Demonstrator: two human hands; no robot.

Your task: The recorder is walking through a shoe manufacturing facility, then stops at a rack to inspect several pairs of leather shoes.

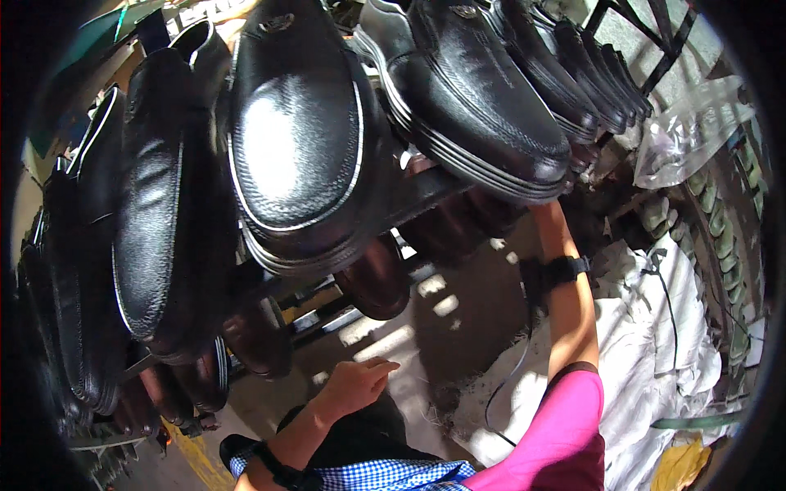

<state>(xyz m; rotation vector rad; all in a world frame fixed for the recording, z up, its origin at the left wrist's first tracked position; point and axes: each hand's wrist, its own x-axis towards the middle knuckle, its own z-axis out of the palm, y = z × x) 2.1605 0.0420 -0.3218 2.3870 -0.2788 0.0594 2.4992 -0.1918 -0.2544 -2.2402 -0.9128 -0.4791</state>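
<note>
Black leather slip-on shoes stand in a row across the top of the view, toes toward me. My right arm reaches up to the rack, and my right hand (pixel 548 214) passes behind the toe of a black shoe (pixel 483 98); its fingers are hidden, so its grip does not show. My left hand (pixel 358 385) is low in the middle, fingers loosely bent and a little apart, with nothing in it. Above it are a large black shoe (pixel 296 139) and, on a lower level, a dark brown shoe (pixel 375 278). My left hand touches neither.
More black shoes (pixel 151 213) continue left, with brown shoes (pixel 258 335) on a tier below. White sacks (pixel 647 327) lie at the right, under a clear plastic bag (pixel 692 135). A metal frame (pixel 655 41) stands at the top right. Sunlit patches mark the floor (pixel 385 344).
</note>
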